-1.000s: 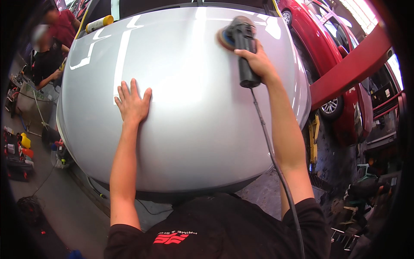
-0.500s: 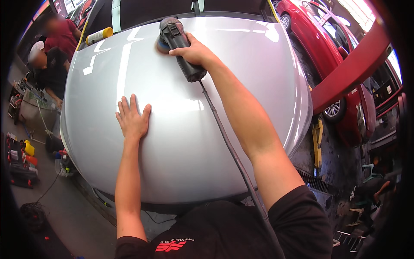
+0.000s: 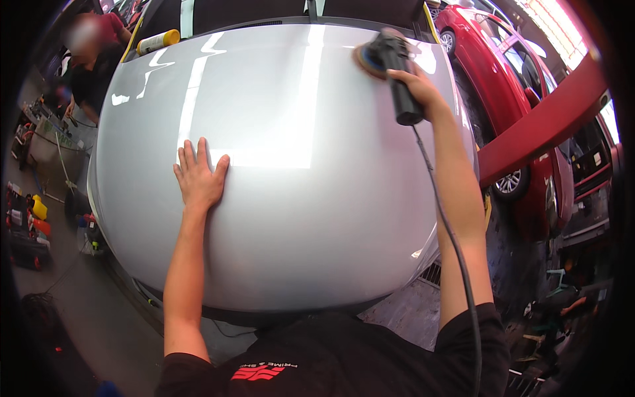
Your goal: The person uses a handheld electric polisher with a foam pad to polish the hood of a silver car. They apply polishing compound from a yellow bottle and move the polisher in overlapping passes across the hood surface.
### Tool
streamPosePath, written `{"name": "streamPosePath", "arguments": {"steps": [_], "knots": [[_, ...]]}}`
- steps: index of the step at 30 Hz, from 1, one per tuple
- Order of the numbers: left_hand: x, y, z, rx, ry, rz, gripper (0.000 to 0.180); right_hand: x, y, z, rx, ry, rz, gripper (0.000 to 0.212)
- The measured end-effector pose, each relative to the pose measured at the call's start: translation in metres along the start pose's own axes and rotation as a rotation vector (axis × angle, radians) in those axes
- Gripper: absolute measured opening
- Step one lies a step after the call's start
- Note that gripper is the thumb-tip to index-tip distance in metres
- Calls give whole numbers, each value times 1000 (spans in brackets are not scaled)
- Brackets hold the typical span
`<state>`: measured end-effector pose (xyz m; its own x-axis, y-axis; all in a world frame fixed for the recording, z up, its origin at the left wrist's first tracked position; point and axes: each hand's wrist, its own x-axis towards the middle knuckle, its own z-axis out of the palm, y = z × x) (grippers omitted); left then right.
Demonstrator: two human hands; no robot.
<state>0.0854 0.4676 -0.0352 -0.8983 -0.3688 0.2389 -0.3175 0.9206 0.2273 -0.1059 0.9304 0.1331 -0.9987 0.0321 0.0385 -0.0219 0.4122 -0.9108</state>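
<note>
A silver car hood [image 3: 278, 218] fills the middle of the view; the windshield beyond it is cut off by the upper edge. To the right stands a red car [image 3: 486, 63], partly hidden behind a slanting red beam [image 3: 549, 119]. At the far left a co-worker in black [image 3: 92, 86] is blurred, the lower body lost in the dark surroundings. The black polisher [image 3: 405, 102] is over the far right part of the hood, its round pad [image 3: 368, 63] tilted toward the left; the pad's underside is out of sight, so how flatly it meets the paint I cannot tell. The right hand [image 3: 423, 85] is wrapped around the polisher, most of its fingers hidden behind the body. The left hand [image 3: 200, 180] lies spread on the hood, gripping nothing, its palm unseen. A yellow-capped bottle [image 3: 159, 42] lies sideways near the hood's upper left corner.
</note>
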Motion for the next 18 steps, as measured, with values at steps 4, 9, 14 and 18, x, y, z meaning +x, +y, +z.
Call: {"name": "streamPosePath", "arguments": {"steps": [4,9,14,18], "knots": [[-2,4,1,-8,-3,-2,89,16,20,-50,33,69,73,79],[-2,11,-6,8,-34,-1,91,56,24,-64,68,114,152,80],[-4,12,-10,-9,-50,-21,91,83,-12,-12,21,50,91,82],[-6,5,-3,-11,-24,-20,91,91,-48,49,-53,-27,59,80]]}}
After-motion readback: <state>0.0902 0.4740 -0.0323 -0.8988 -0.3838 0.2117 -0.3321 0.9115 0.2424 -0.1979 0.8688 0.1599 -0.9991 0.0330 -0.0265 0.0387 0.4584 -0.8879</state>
